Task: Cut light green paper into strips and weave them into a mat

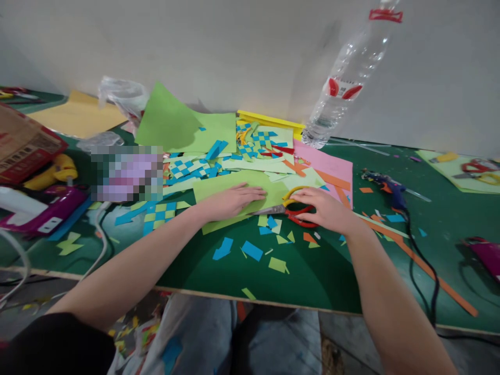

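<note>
Brightly red-and-yellow scissors in right fingers, left fingers flat on green paper.

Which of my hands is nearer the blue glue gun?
Your right hand: it holds the scissors, to the left of the blue glue gun. Your left hand lies farther left, on the green paper.

We find a pixelated patch obscuring the lilac object, and the clear plastic bottle's top cut off.
</note>
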The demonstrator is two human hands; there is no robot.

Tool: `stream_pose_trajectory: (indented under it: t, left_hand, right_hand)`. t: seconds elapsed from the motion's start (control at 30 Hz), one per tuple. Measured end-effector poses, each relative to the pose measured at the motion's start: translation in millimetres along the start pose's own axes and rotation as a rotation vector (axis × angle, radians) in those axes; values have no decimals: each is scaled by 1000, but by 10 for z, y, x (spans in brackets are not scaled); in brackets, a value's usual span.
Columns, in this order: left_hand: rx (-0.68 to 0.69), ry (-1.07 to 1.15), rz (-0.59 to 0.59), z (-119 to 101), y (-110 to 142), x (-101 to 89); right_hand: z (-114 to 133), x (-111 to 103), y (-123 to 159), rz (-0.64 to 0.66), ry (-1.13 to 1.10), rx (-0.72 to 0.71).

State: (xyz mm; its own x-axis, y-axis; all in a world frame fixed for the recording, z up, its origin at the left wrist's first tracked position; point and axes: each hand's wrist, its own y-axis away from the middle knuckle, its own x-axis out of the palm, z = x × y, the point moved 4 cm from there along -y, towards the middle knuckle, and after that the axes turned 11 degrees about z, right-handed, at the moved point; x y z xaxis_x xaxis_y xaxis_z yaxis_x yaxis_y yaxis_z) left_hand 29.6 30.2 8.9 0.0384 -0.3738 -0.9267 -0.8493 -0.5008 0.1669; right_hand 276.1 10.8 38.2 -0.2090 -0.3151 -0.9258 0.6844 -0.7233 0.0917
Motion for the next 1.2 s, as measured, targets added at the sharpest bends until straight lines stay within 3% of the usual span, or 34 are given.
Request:
stream_pose_trajectory:
  t: [1.2]
  left_hand:
    - [-5,-22,-13,7,-8,24]
  right_hand:
    - [88,57,-33,57,-83,11]
